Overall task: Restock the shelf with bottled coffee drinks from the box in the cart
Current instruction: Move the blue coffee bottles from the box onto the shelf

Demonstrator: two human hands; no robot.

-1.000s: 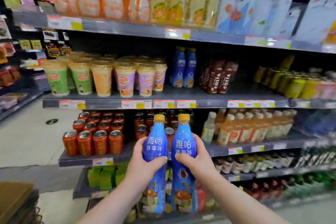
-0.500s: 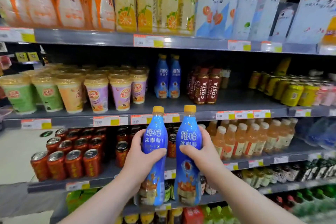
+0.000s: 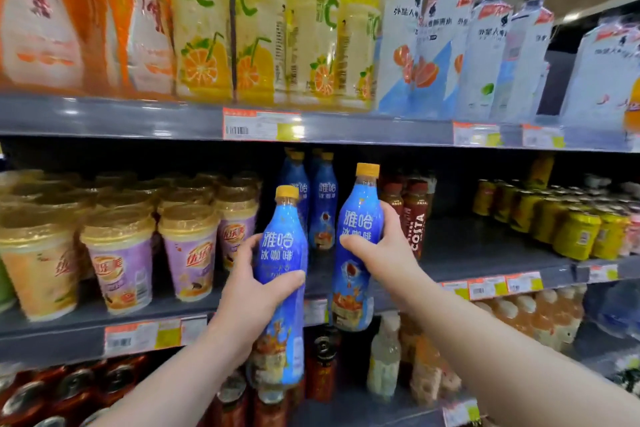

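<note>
With the left grip (image 3: 252,298) clasped round one coffee bottle (image 3: 281,246) and the right grip (image 3: 384,253) round a second bottle (image 3: 358,218) held higher, each should probably clear the shelf (image 3: 485,250) lip and stand upright before the stocked bottles (image 3: 323,204) beyond the grips.

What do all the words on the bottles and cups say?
"雅哈 冰咖啡": left blue coffee bottle, in the left hand.
"雅哈 冰咖啡": right blue coffee bottle, in the right hand.
"COSTA": brown bottle on the shelf.
"C": yellow orange-drink bottles above.
"外星人": white bottles above; the rest is blurred.
Too blurred: purple cups, price tags.
</note>
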